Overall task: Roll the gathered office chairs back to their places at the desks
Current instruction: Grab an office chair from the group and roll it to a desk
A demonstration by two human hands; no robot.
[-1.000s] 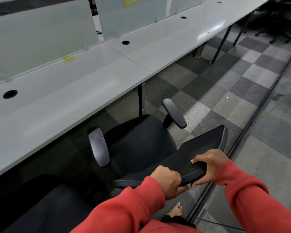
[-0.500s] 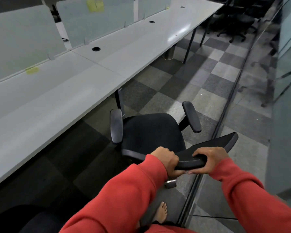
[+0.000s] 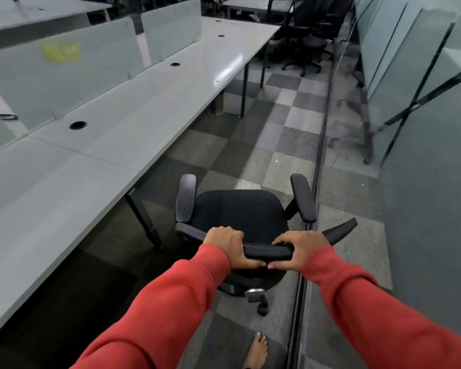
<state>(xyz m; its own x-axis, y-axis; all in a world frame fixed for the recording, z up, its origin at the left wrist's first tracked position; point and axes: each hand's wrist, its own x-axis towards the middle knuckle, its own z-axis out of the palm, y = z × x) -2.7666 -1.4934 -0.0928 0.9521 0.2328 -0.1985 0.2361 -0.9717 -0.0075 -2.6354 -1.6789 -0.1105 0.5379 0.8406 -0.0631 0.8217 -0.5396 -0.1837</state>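
A black office chair (image 3: pixel 237 211) is seen from above in the aisle between a long white tabletop (image 3: pixel 123 129) and a glass wall (image 3: pixel 424 182). Its backrest top is gripped by the left hand (image 3: pixel 230 245) and the right hand (image 3: pixel 301 250), fingers curled round it. More chairs (image 3: pixel 304 35) are gathered far ahead.

Checkered carpet (image 3: pixel 290 121), glass wall (image 3: pixel 424 182)

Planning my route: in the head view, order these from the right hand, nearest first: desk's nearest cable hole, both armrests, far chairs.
1. Right armrest, just ahead of the right hand.
2. Left armrest, ahead-left.
3. Cable hole, on the desk, left.
4. Far chairs, aisle's end.
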